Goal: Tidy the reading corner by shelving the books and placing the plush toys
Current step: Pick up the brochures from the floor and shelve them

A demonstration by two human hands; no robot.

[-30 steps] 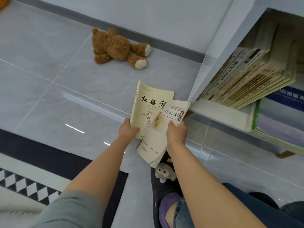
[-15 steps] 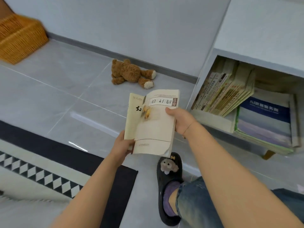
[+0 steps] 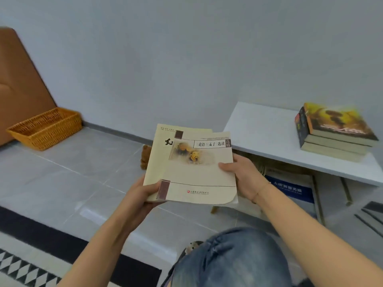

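Two cream paperback books are stacked in front of me, the top book (image 3: 194, 172) covering most of the lower book (image 3: 160, 139). My left hand (image 3: 143, 193) grips the stack at its near left corner. My right hand (image 3: 242, 175) holds the right edge, thumb on the cover. A brown teddy bear (image 3: 145, 156) lies on the floor behind the books, mostly hidden. The white shelf unit (image 3: 267, 133) stands to the right, with a blue book (image 3: 290, 189) and others in its lower compartment.
A pile of three books (image 3: 333, 133) rests on the shelf top at the right. A wicker basket (image 3: 45, 127) sits on the floor at the left beside a brown headboard (image 3: 18, 83). A black and white rug (image 3: 41, 255) lies near me. My knee (image 3: 232, 259) is below.
The two books have been brought together into one stack and lifted higher. My view has risen, so the shelf top and its book pile now show and the bear is nearly hidden.
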